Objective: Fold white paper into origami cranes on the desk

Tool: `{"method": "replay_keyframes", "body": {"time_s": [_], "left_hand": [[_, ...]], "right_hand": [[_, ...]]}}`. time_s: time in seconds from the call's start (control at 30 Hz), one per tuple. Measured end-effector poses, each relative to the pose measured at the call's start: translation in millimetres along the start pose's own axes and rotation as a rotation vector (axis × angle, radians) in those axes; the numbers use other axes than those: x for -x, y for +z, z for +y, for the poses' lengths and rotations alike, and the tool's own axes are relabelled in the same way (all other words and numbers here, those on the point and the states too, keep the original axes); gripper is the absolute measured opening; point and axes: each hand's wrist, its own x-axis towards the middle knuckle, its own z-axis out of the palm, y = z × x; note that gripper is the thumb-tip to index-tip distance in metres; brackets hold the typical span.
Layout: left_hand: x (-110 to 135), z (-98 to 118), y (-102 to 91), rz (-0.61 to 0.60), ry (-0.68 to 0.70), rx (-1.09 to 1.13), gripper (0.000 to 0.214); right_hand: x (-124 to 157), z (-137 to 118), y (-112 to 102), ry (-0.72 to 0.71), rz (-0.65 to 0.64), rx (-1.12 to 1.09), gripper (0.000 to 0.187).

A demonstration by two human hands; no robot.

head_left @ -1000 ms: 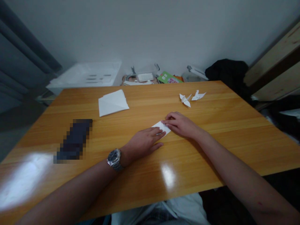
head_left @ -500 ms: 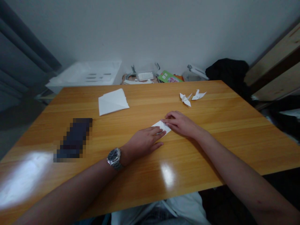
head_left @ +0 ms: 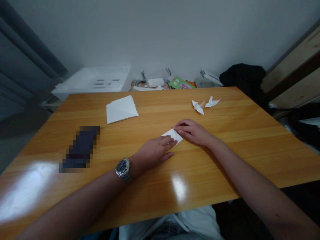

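A small folded sheet of white paper (head_left: 178, 137) lies on the table in the middle of the head view, a crease running across it. My left hand (head_left: 155, 149), with a metal watch (head_left: 123, 167) on the wrist, rests flat on its near left part, fingers stretched out and thumb apart. At the paper's far right corner, my right hand (head_left: 193, 131) has its thumb and fingertips pressed together on the edge. The fingers partly cover the paper. Beyond my right hand, two white paper cranes (head_left: 198, 107) stand on the table.
A stack of white paper sheets (head_left: 122, 110) lies at the back left of the wooden table (head_left: 150, 193). A dark, pixelated flat object (head_left: 82, 146) is at the left. Behind the table are a white tray (head_left: 100, 78), a green booklet (head_left: 180, 83) and a black cloth-like heap (head_left: 242, 76).
My right fingertips have shifted slightly along the paper's far corner, showing more of its crease. My left hand stays in place. The whole view has shifted very slightly.
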Motion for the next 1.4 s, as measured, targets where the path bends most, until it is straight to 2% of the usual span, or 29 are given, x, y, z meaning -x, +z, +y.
{"method": "replay_keyframes", "body": {"time_s": [0.37, 0.67, 0.93, 1.4], "left_hand": [[-0.4, 0.4, -1.3, -0.001, -0.005, 0.025, 0.046], [0.0, -0.1, 0.8, -0.010, -0.006, 0.004, 0.047], [0.0, 0.5, 1.0, -0.001, -0.011, 0.004, 0.047], [0.1, -1.1, 1.8, 0.000, -0.004, 0.020, 0.047]], "right_hand": [[2.6, 3.4, 5.8, 0.035, -0.013, 0.071, 0.032], [1.0, 3.5, 3.6, 0.038, 0.004, -0.020, 0.034], [6.5, 4.4, -1.6, -0.020, -0.074, 0.011, 0.034], [1.2, 11.2, 6.9, 0.035, -0.004, 0.108, 0.032]]}}
